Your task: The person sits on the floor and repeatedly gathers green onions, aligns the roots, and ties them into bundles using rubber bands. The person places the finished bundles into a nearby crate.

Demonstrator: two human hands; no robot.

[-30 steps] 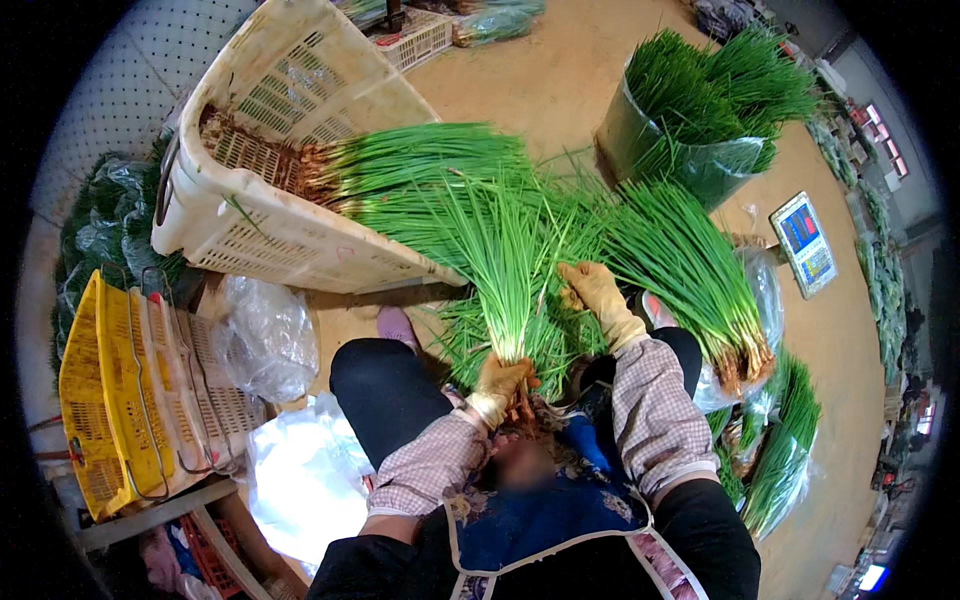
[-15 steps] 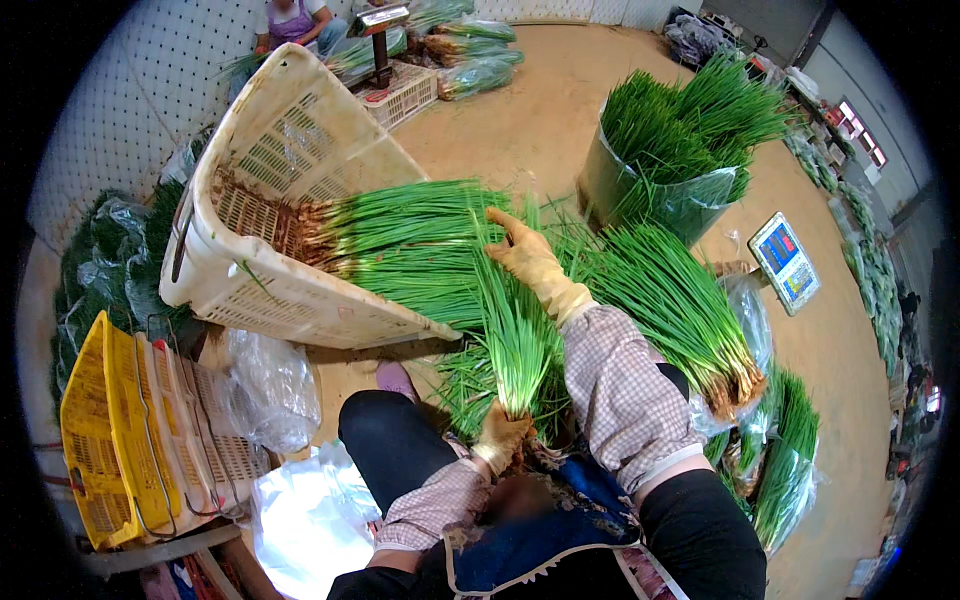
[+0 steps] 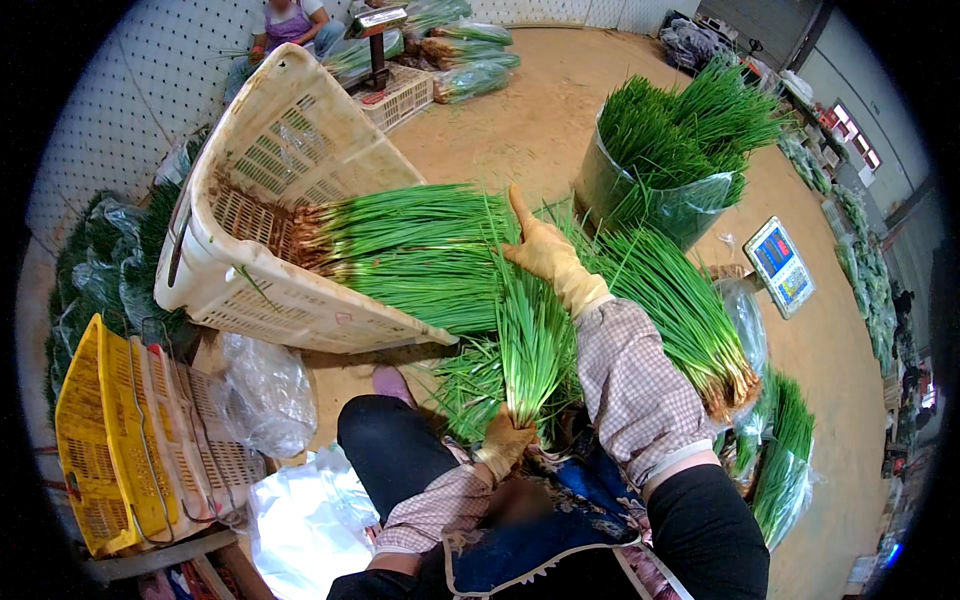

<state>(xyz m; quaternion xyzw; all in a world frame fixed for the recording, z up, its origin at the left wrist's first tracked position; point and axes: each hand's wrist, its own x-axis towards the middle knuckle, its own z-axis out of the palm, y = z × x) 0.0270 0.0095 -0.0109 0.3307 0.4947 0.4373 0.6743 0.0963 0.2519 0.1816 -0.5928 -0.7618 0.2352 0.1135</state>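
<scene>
My left hand (image 3: 503, 443), in a tan glove, is closed around the pale root end of a bunch of chives (image 3: 532, 345), whose green leaves point away from me. At the leaf tips my gloved right hand (image 3: 545, 255) has its index finger stretched out and its thumb apart, touching or right beside the leaves. To the left, a white plastic crate (image 3: 300, 325) lies on its side with stacked chives (image 3: 410, 235) in it, roots inward. A larger pile of chives (image 3: 685, 320) lies right of my right forearm. Loose leaves (image 3: 470, 390) lie below the bunch.
A clear-bagged bundle of chives (image 3: 665, 170) stands at the far right, near a scale display (image 3: 780, 265). Yellow and pale crates (image 3: 105, 440), plastic bags (image 3: 265, 395) and white sheets (image 3: 310, 515) are at left. Another person (image 3: 290, 25) sits at the back beside a scale (image 3: 378, 50).
My right hand has shifted slightly right, its index finger now straighter and pointing away. The bunch has swung a little to the right and stands more upright in my left hand's hold.
</scene>
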